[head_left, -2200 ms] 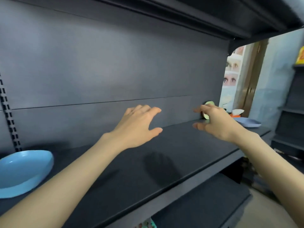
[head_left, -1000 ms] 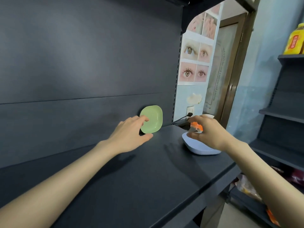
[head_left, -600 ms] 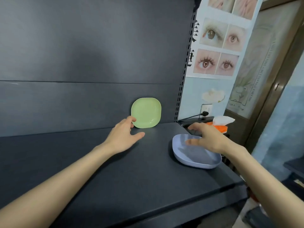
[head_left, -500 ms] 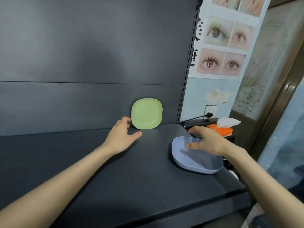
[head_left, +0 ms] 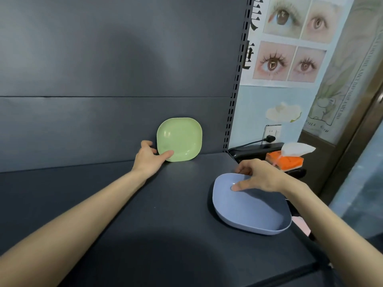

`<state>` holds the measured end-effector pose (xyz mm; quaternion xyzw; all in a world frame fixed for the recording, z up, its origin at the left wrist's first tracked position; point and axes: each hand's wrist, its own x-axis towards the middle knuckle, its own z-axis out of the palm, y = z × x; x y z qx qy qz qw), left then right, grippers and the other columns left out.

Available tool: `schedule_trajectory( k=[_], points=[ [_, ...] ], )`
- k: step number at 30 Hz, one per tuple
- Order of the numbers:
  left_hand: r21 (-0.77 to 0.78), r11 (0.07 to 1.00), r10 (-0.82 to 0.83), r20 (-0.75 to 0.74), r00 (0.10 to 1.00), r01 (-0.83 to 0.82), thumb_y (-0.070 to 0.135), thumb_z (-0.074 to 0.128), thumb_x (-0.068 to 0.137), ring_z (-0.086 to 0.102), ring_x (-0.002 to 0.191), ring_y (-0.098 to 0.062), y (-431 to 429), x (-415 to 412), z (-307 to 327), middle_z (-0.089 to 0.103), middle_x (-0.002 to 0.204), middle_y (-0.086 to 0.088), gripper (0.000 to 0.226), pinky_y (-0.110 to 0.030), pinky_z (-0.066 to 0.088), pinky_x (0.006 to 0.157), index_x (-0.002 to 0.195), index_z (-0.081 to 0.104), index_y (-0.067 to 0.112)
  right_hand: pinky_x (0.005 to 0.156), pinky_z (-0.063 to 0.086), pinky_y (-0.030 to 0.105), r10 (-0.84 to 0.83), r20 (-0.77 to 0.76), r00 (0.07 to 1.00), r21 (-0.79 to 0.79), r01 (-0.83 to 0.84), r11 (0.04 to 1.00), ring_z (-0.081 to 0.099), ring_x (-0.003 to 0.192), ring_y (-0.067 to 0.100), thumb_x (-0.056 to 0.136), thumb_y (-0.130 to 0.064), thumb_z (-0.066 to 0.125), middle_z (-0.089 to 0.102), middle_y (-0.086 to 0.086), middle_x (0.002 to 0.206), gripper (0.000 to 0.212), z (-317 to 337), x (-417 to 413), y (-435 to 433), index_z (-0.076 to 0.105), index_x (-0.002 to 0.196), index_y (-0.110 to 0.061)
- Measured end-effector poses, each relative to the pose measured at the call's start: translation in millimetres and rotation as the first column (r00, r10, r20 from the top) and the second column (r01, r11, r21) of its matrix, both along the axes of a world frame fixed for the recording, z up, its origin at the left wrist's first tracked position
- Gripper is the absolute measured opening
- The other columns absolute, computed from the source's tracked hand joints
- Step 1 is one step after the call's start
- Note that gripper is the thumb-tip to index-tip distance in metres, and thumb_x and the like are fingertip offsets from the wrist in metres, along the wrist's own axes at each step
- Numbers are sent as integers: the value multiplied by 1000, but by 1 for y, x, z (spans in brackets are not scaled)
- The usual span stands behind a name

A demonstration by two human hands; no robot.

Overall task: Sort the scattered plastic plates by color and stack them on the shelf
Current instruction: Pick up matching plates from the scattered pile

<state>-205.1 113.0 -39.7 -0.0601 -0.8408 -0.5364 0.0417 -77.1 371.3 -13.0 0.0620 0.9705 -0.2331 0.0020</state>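
A square pale green plate [head_left: 182, 137] stands on edge, leaning against the dark back panel of the shelf [head_left: 145, 224]. My left hand [head_left: 148, 158] pinches its lower left edge, thumb on the front face and fingers curled behind the rim. A larger blue-lavender plate [head_left: 248, 210] lies flat near the shelf's right end, overhanging the edge a little. My right hand [head_left: 259, 177] grips its far rim, thumb pressed inside the plate and fingers curled over the rim.
Just past the shelf's right end sit an orange tissue pack [head_left: 290, 160] and a black power strip [head_left: 257, 150] plugged into a wall socket [head_left: 271, 131]. A slotted upright [head_left: 234, 100] closes the back right corner. Posters hang on the wall beyond.
My left hand slid right until its thumb landed on the green plate's face. My right hand settled on the blue plate's far rim with its fingers curling over.
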Motion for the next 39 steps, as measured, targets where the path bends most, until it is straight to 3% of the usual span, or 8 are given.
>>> schedule_trajectory(
  k=[4,9,13,18,23,25,31,39],
  points=[
    [76,996,48,3,999,-48,36,74,77,57,100,-21,7,-12,-2,58,105,-1,65,-28,41,79,126,41,9,70,46,28,27,-1,1000,-39,-27,999,58,76,16,65,-39,83,65,4,86,34,-3,-8,4,64,85,-19],
    [128,989,84,-25,996,-80,32,76,76,57,93,-21,13,-22,-4,60,100,-4,52,-29,42,75,114,49,8,56,32,19,30,-23,999,-66,-32,997,40,56,10,68,-34,82,48,-1,61,32,-3,-13,4,64,67,-7],
    [114,991,80,-42,996,-75,30,73,78,56,87,-22,14,-28,-5,57,84,-1,36,-30,41,71,100,51,12,53,30,19,-2,-64,998,-100,-5,995,38,53,10,72,-31,80,45,-3,57,32,-1,-15,2,59,64,-9],
    [104,994,44,-75,996,-36,25,70,81,46,66,-19,14,-30,-5,47,61,0,22,-27,35,54,89,58,9,56,33,23,-68,-145,987,-125,50,991,46,60,12,80,-32,72,51,-3,63,32,2,-16,-1,51,67,-11],
    [139,990,24,-82,996,-12,23,66,83,53,66,-24,6,-27,-2,56,67,-9,15,-34,51,65,76,61,11,61,39,28,-121,-223,967,-175,82,981,55,70,16,87,-31,64,61,1,76,24,7,-13,-7,51,75,-14],
    [159,987,24,-96,995,-8,21,64,86,57,66,-25,1,-20,4,56,68,-9,16,-31,57,57,74,57,11,59,37,26,-128,-282,951,-187,77,979,53,68,14,88,-28,62,59,-2,74,23,11,-11,-12,50,72,-18],
    [262,964,80,-164,983,-35,19,54,93,64,72,-21,-23,15,27,60,79,-7,14,-31,58,48,89,50,6,58,41,25,-186,-401,897,-374,25,927,55,65,15,85,-24,63,63,2,74,17,26,-8,-33,62,81,-8],
    [347,914,308,-253,917,-212,10,55,92,63,70,-20,-86,96,42,62,91,-4,14,-29,54,42,103,47,9,59,34,29,-114,-491,864,-517,-184,836,43,61,17,84,-23,64,50,6,67,30,37,-1,-93,55,78,5]
  ],
)
